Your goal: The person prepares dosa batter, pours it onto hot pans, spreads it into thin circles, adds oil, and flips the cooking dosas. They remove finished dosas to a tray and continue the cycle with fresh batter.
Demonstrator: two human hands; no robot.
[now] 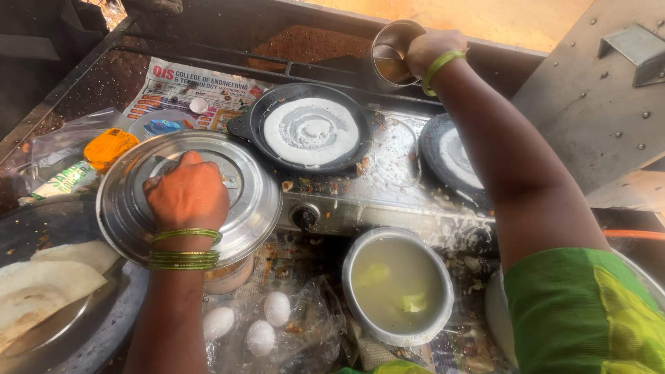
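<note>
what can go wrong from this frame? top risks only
1. The left hand holds the steel lid low over the eggs; if the grip slips, they could crack.
2. The right hand holds a steel cup at full reach behind the stove; the forearm passes over the second pan, so a burn is possible if that pan is hot.
3. The steel bowl of liquid sits under that elbow and might get knocked.

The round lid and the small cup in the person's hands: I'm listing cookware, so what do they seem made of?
The round lid under the left hand looks like polished steel: silvery, with ringed reflections. The small cup in the right hand likely is too: grey and shiny.
</note>
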